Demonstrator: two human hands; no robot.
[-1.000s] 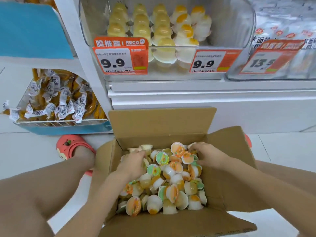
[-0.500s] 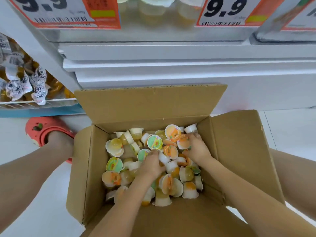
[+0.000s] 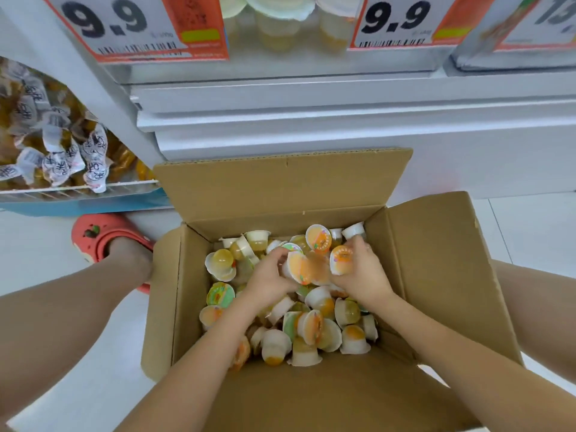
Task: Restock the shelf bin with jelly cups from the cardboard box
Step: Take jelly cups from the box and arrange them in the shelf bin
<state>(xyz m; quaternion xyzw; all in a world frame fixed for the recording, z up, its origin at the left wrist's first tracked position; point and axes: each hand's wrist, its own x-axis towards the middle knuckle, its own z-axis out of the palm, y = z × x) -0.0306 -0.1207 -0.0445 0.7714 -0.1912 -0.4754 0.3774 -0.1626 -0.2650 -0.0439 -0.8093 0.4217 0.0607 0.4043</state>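
Cardboard box (image 3: 436, 275): both hands (image 3: 314, 272) gather jelly cups (image 3: 311, 332).

Definitely a shop: big 9.9 price tags (image 3: 137, 26) clipped along the white shelf (image 3: 343, 120) edge, wrapped snacks (image 3: 56, 151) binned lower left.

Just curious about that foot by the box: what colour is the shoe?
Coral red: a rubber clog with a small strawberry charm, clearest in the head view.
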